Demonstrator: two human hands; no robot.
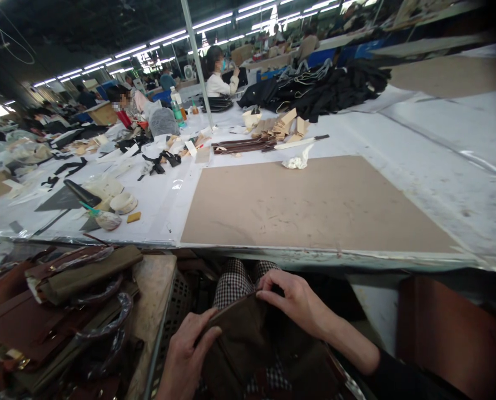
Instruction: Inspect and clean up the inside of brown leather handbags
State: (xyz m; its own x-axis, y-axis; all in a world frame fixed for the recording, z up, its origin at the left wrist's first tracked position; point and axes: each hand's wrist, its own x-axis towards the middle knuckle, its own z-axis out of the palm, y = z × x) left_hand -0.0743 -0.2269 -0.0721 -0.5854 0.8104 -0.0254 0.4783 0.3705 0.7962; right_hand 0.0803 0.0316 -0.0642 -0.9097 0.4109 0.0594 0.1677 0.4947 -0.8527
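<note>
below the near edge of the bench (315, 253), on the person's lap, lies a dark brown bag piece (248, 339). left hand (187, 355) is clamped on its left edge, right hand (296, 300) pinches its top rim. looks like a check of the piece; turning it would call for regripping.

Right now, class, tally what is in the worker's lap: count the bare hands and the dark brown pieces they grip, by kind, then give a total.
Hands: 2, left hand and right hand
Dark brown leather piece: 1, gripped at its top edge by both hands
Total: 3
</note>
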